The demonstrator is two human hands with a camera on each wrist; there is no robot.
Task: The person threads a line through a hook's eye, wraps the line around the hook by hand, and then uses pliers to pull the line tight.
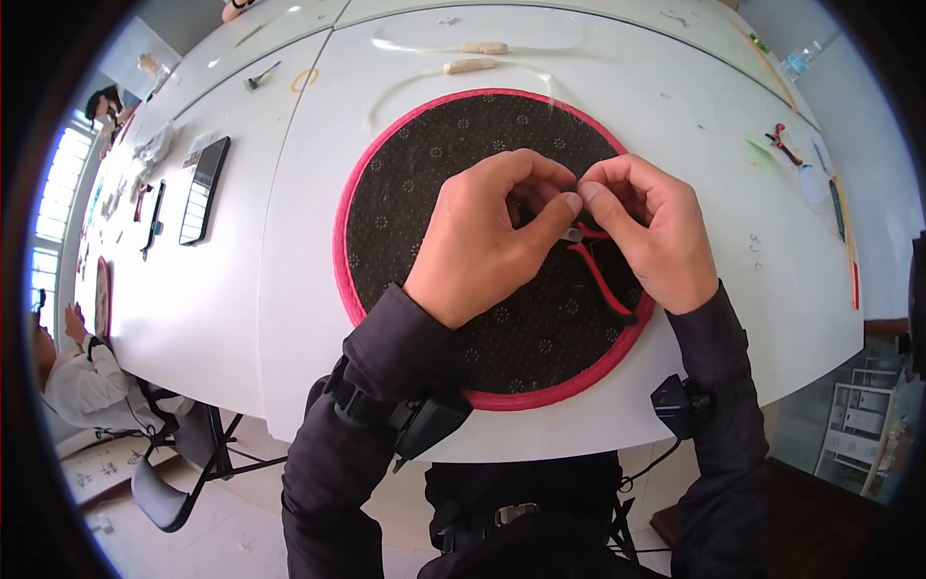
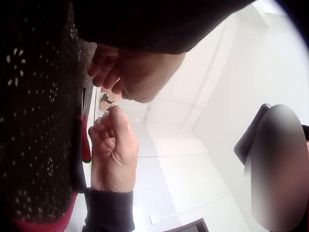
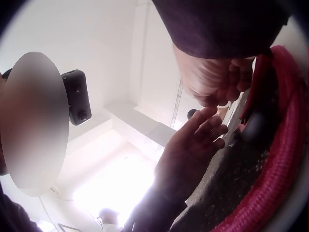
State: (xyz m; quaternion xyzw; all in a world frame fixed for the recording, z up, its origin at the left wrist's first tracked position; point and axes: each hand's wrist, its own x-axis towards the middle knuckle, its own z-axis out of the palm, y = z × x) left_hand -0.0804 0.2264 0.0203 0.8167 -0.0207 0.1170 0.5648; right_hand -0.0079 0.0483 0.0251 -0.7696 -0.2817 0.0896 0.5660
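Note:
Both hands meet over the round dark mat (image 1: 502, 338) with a red rim. My left hand (image 1: 492, 227) and right hand (image 1: 661, 227) bring thumb and fingertips together, pinching a small dark piece (image 1: 576, 189) between them. The fingers hide most of it, and I cannot tell its kind. Just under the hands lie pliers (image 1: 606, 282) with red and black handles on the mat, their head partly covered by the fingers. In the left wrist view the right hand (image 2: 116, 150) shows thumb against fingers; the right wrist view shows the left hand (image 3: 188, 150) close by.
Beyond the mat lie two pale loops with beige pieces (image 1: 470, 66). A phone (image 1: 204, 191) and a small brush-like tool (image 1: 262, 76) are on the left. At the right are other red-black pliers (image 1: 786, 145) and a bottle (image 1: 799, 60). Another person (image 1: 87, 386) sits at far left.

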